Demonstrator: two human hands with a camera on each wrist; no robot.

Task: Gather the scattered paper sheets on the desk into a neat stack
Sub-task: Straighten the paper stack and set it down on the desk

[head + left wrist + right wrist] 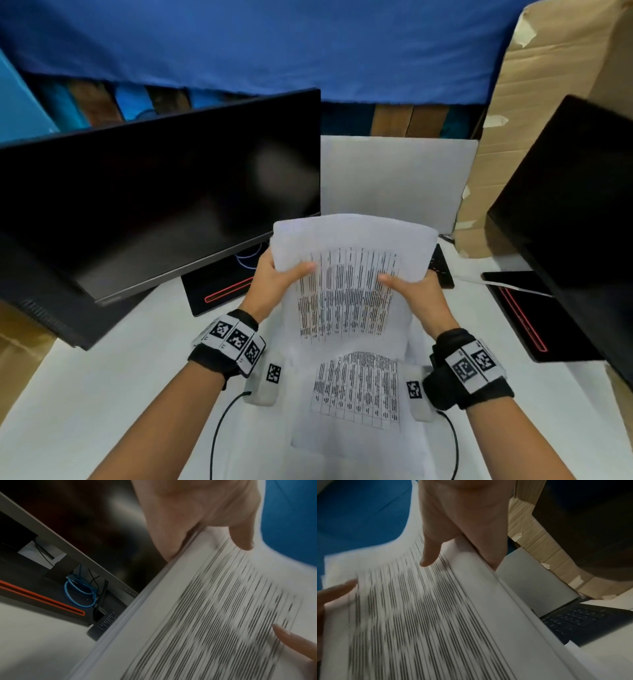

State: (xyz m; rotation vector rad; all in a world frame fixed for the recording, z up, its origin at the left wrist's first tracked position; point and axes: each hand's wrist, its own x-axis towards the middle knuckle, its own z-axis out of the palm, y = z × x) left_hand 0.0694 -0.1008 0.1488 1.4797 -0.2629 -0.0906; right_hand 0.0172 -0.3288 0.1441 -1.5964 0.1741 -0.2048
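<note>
1. The worktop (102,394) is white and smooth; behind it hangs a blue cloth (274,44) over a strip of wooden and blue panels
2. A dark monitor (154,195) stands tilted on the left, with a second dark monitor (575,212) at the right edge; both screens are black and glossy
3. Each monitor has a flat black base with a red outlined slot; a coil of blue cable (78,591) lies on the left one; a black keyboard (583,619) sits behind the paper, mostly hidden
4. Brown corrugated cardboard (548,85) with strips of pale tape rises at the right; a plain white board (394,178) leans upright between the monitors
5. The paper sheets (349,294) are held up over the middle of the worktop, near the person; they are white, thin and printed with tables of dense black lines; the top edge curls forward, and the side edges show several layered sheets in the wrist views
6. One more printed sheet (356,390) lies flat on the worktop below the held bundle
7. The left hand (274,284) has its grip closed on the left edge of the bundle, thumb on the printed face, fingers behind; the right hand (414,291) grips the right edge the same way
8. Both wrists wear black bands with white square-coded markers; thin black cables run from them
</note>
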